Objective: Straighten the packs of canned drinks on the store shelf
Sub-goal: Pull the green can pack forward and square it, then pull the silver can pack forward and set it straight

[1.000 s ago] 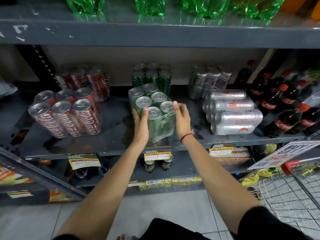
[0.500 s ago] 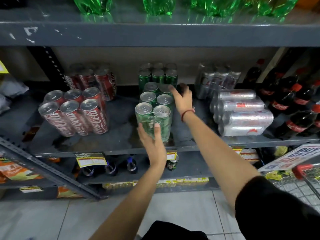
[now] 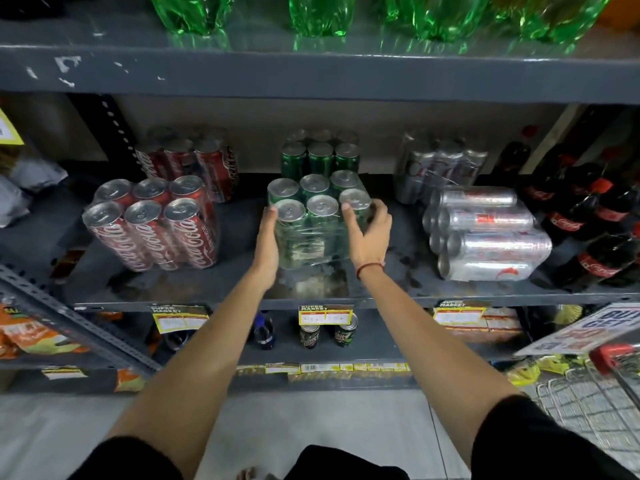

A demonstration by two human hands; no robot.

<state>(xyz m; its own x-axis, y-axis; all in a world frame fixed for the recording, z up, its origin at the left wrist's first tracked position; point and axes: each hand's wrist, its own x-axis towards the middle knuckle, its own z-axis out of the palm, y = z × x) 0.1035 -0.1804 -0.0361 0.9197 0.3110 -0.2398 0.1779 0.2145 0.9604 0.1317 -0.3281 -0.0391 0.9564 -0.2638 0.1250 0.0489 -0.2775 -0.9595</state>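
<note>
A shrink-wrapped pack of green cans [image 3: 313,220] stands upright on the grey shelf [image 3: 207,285], square to the shelf front. My left hand [image 3: 267,240] presses flat on its left side and my right hand [image 3: 369,233] wraps its right front corner. Behind it stands a second green pack [image 3: 320,155]. A red cola pack [image 3: 156,225] stands upright at the left, turned slightly, with another red pack [image 3: 194,161] behind. At the right a silver can pack [image 3: 485,233] lies on its side, with an upright silver pack [image 3: 440,168] behind it.
Cola bottles [image 3: 588,220] crowd the shelf's right end. Green bottles [image 3: 322,12] stand on the shelf above. Price tags [image 3: 325,315] hang on the shelf edge. A slanted metal brace [image 3: 69,320] crosses lower left. A wire shopping cart [image 3: 595,403] is at lower right.
The green pack has turned from end-on to broadside and now sits square. My right hand came from the pack's rear to its right front corner; my left moved to its left side.
</note>
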